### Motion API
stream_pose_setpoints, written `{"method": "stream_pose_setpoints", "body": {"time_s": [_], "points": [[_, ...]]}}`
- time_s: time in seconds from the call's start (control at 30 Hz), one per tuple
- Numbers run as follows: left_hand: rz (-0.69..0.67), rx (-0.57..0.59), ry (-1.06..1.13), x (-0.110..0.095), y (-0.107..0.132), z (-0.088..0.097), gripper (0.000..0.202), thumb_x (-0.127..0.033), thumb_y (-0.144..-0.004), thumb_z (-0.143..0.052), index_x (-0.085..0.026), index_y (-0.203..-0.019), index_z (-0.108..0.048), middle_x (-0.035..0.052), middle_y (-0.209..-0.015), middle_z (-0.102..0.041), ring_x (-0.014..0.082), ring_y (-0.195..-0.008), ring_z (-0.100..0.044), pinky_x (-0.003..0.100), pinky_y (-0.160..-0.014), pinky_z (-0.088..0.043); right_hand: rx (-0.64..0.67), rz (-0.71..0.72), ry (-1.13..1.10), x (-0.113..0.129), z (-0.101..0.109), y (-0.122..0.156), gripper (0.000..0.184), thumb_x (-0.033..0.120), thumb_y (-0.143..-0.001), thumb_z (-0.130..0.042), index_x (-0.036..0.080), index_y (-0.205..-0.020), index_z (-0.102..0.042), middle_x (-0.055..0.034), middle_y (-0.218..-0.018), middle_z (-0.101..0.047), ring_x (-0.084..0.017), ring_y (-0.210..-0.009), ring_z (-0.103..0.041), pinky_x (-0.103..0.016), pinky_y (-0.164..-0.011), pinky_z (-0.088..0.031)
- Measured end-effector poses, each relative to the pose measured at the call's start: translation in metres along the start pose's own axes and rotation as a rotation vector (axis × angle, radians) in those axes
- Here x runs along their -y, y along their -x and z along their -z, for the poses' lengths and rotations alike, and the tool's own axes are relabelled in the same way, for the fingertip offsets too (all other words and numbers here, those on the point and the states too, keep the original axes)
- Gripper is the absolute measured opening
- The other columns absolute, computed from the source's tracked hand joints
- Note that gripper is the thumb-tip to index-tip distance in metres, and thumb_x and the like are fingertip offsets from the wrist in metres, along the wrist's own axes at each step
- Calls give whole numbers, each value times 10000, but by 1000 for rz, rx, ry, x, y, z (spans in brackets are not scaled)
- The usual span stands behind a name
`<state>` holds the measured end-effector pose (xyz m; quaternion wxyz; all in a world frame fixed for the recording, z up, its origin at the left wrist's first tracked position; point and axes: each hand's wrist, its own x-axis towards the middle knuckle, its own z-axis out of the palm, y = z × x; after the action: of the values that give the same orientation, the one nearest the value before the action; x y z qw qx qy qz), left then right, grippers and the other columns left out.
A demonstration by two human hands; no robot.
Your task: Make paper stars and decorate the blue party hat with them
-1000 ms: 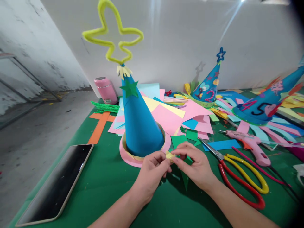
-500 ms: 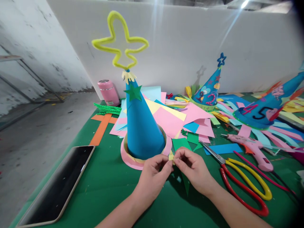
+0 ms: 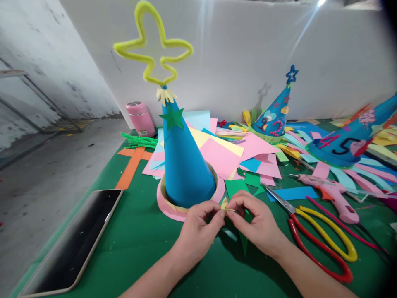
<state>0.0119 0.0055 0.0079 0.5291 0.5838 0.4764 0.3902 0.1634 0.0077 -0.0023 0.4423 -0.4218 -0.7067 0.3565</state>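
Note:
Both my hands pinch a small yellow paper scrap [image 3: 224, 204] just above the green table [image 3: 139, 236]. My left hand [image 3: 200, 231] grips it from the left with thumb and forefinger, and my right hand [image 3: 257, 223] pinches it from the right. Directly behind them stands a tall blue paper cone hat [image 3: 184, 165] with a green star, a pink and yellow brim and a yellow pipe-cleaner star [image 3: 153, 45] on its tip. Green paper scraps [image 3: 237, 186] lie right beside my fingers.
Red and yellow scissors [image 3: 319, 236] and a pink glue gun [image 3: 330, 192] lie to the right. A dark tablet [image 3: 74, 240] rests at the left near the table edge. Loose coloured sheets [image 3: 235, 153], a pink bottle [image 3: 140, 118] and two finished numbered hats [image 3: 274, 114] [image 3: 350, 140] fill the back.
My hands have stayed in place, still working the yellow scrap between the fingertips; the scrap now shows edge-on. The view has shifted slightly.

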Motion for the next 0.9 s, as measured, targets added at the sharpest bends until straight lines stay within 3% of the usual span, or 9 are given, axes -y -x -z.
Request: {"method": "stream_pose_setpoints", "body": {"time_s": [0.37,0.57,0.73,0.9], "points": [[121,165,51,-2,-2,10,208,-228,-788,-474,-149,-601,-521,-11,-554,-501,94,-510,-377,225,-478,-278,45,144,-14,0,8,-3,176,38,-713,-578,198,-772,-620,2,-715,-533,-98,-662,-511,-191,-559,-412],[23,232,-37,-4,-3,12,215,-246,-819,-439,-149,-644,-516,-10,-601,-489,102,-557,-401,229,-516,-307,77,106,-32,2,10,-4,146,57,-729,-576,190,-772,-619,-5,-735,-535,-99,-668,-520,-204,-588,-428],[-101,175,-162,-6,-2,10,160,-194,-804,-443,-150,-664,-508,-15,-623,-459,111,-593,-410,226,-538,-327,59,59,-17,3,6,-3,146,40,-729,-539,183,-751,-555,-10,-762,-530,-100,-653,-496,-203,-558,-424],[-211,127,-314,-6,-1,8,183,-138,-781,-435,-160,-601,-460,-40,-578,-375,95,-548,-352,220,-499,-284,44,119,92,2,4,0,162,31,-708,-546,188,-751,-544,-4,-750,-526,-102,-661,-494,-200,-552,-412]]}}
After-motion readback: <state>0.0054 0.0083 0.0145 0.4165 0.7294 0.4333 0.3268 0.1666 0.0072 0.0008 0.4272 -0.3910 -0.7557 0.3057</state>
